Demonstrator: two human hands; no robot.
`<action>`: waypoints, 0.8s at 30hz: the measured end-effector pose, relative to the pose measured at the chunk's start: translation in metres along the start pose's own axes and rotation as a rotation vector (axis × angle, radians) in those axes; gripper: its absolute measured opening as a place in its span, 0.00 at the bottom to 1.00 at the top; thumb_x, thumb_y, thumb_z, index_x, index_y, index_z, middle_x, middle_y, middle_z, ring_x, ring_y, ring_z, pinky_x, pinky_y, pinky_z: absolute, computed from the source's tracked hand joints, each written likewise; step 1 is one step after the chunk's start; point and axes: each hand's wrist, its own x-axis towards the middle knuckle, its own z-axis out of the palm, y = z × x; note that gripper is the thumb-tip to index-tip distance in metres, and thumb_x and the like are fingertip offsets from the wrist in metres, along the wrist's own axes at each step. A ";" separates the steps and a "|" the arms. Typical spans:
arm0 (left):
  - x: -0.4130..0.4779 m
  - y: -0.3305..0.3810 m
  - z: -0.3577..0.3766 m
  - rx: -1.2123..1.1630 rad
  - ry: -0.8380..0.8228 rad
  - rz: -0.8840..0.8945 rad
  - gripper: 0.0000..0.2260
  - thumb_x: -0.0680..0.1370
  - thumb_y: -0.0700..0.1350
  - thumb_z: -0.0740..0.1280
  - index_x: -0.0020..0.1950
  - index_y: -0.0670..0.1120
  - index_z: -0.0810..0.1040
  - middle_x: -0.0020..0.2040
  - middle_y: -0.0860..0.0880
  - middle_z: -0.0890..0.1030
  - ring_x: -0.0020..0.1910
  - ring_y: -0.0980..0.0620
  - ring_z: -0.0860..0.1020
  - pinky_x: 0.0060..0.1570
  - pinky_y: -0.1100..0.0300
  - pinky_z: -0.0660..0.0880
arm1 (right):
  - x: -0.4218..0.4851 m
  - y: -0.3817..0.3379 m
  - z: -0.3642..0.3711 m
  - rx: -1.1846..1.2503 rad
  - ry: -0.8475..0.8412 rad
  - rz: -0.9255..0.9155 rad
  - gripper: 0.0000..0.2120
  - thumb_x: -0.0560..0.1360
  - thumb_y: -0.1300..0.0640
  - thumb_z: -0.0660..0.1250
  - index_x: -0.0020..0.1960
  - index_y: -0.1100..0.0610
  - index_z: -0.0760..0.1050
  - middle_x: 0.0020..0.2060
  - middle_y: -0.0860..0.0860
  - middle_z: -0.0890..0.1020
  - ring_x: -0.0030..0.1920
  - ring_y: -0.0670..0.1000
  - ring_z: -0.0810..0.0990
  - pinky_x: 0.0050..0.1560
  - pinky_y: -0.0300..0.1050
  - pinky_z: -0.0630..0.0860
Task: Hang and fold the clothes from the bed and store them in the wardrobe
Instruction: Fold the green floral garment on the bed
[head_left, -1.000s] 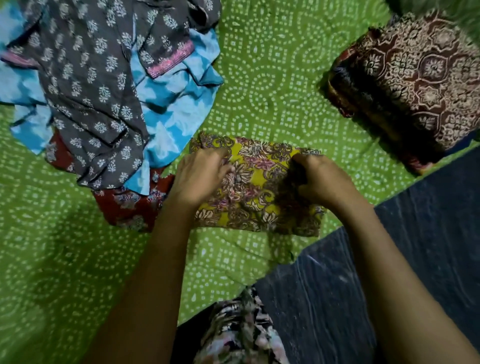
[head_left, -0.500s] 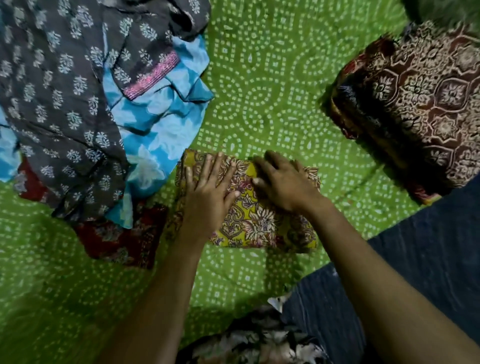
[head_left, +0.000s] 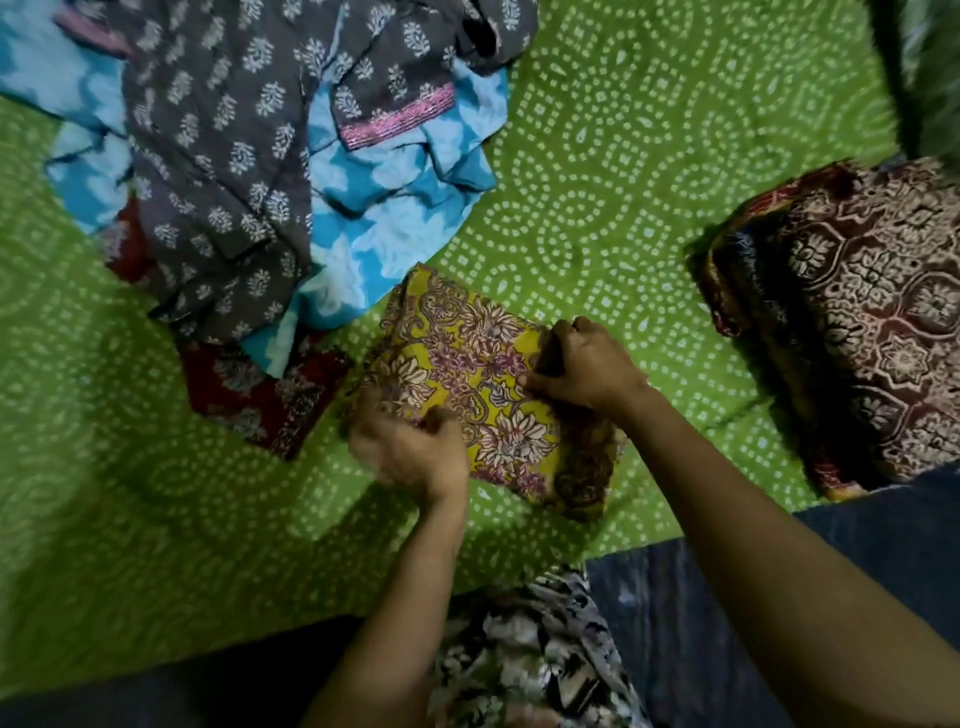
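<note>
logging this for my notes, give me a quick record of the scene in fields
being folded: yellow floral garment, folded flat on green bedsheet
left hand: grips its near-left edge, blurred
right hand: grips its right edge
unfolded pile: grey printed garment over blue garment, far left
folded stack: maroon printed stack, far right

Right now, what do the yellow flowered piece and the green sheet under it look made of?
Yellow floral garment: likely thin printed cotton, matte; it lies in flat, crisp folds. Green bedsheet: probably printed woven cotton too, matte, with soft wrinkles and no sheen. Fibre itself cannot be confirmed.
</note>
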 end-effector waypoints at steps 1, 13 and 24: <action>-0.004 -0.004 0.002 -0.115 0.025 -0.225 0.32 0.67 0.39 0.73 0.69 0.42 0.64 0.67 0.37 0.65 0.64 0.39 0.67 0.64 0.49 0.68 | 0.001 0.003 -0.002 0.004 0.001 -0.037 0.31 0.71 0.39 0.68 0.62 0.63 0.68 0.58 0.61 0.72 0.59 0.60 0.72 0.56 0.50 0.69; -0.027 0.011 0.000 -0.907 -0.536 -0.473 0.19 0.73 0.57 0.68 0.57 0.46 0.77 0.49 0.47 0.84 0.51 0.48 0.81 0.48 0.50 0.78 | -0.018 0.018 -0.023 0.722 -0.219 -0.023 0.23 0.68 0.55 0.76 0.58 0.58 0.72 0.52 0.51 0.80 0.54 0.51 0.78 0.57 0.46 0.75; -0.169 0.161 0.029 -0.746 -1.026 -0.234 0.28 0.65 0.45 0.73 0.63 0.42 0.74 0.57 0.39 0.80 0.54 0.40 0.80 0.50 0.44 0.77 | -0.165 0.152 -0.172 1.084 0.154 0.059 0.21 0.68 0.58 0.75 0.58 0.54 0.72 0.52 0.49 0.82 0.45 0.43 0.81 0.48 0.40 0.77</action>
